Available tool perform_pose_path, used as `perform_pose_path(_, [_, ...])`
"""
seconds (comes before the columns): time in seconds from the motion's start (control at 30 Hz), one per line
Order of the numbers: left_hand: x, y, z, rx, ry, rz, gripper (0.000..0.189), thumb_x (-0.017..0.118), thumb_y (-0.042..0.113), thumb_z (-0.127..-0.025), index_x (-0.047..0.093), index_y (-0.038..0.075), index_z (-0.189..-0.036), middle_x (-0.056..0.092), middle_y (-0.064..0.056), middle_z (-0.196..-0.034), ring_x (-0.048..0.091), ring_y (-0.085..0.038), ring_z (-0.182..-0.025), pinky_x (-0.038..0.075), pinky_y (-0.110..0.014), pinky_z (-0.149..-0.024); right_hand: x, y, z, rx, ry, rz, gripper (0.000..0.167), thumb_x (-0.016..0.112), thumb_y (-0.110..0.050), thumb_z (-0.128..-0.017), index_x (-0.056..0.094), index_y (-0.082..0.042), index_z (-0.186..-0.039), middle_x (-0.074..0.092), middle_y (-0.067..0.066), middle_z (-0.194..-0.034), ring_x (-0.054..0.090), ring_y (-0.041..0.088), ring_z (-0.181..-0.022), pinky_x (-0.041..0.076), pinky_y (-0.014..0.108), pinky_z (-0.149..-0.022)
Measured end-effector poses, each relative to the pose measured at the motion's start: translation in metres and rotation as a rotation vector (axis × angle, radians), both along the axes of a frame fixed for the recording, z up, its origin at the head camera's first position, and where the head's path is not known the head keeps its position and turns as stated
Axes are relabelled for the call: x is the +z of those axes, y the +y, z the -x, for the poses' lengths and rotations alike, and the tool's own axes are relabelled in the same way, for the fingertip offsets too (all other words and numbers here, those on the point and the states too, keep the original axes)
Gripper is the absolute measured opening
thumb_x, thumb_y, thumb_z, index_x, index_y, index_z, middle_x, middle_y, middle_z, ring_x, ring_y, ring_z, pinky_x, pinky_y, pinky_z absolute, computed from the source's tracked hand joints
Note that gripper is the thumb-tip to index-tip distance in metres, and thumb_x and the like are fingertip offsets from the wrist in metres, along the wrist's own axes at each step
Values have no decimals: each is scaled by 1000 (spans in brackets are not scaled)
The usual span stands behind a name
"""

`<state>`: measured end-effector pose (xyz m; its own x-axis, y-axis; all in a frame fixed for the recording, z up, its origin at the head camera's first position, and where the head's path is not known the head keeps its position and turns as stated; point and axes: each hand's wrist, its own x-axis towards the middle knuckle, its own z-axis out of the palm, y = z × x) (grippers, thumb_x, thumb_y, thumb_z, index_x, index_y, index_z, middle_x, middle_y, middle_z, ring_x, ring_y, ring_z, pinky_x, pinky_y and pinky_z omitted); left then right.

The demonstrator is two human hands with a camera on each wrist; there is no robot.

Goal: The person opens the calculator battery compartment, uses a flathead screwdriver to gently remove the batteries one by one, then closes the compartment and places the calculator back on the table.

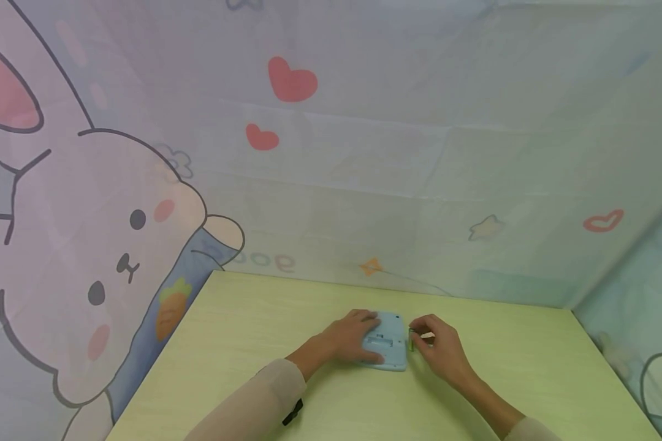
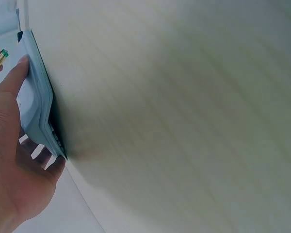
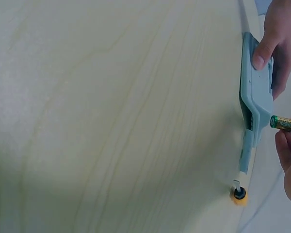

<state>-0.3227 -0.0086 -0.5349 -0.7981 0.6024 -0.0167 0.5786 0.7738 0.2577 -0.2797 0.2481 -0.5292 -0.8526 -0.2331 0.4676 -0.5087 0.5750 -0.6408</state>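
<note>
A light blue calculator [image 1: 388,358] rests back side up on the table, a long battery slot [image 1: 380,343] showing in its back. My left hand [image 1: 350,337] grips it from the left, thumb and fingers spread over its near and far parts. To the right, my right hand [image 1: 441,346] pinches a green and gold battery [image 3: 284,124] between thumb and fingertips. The battery is just off the calculator's right edge in the head view. Small dark keys [image 2: 56,138] show at the calculator's underside in the left wrist view.
The pale yellow-green table [image 1: 254,318] meets a printed cloth wall [image 1: 364,184] behind and at the sides. A small black object [image 1: 293,413] shows beside the left sleeve. Near the calculator in the right wrist view is a small black-ended thing [image 3: 239,193] with orange around it.
</note>
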Motion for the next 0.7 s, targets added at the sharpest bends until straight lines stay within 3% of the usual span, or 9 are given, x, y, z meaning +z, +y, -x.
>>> perform_pose_path(0.43, [-8,-1,4,-9,12,4,92,65,75,-92,45,20,-162,37,3,-168,32,-18,-155,44,-39,-114,-6,7,-2,-44,-70,33,11,77,-4,-97,73,-5,-106,74,6,-101,72,18,-91,61,27,-73])
perform_pose_path(0.7, [-7,0,4,-5,11,-2,92,66,75,-91,45,20,-162,37,3,-168,32,-19,-155,46,-40,-113,-9,8,-1,-93,-94,29,12,76,2,-94,73,-5,-104,74,2,-98,72,20,-90,61,26,-74])
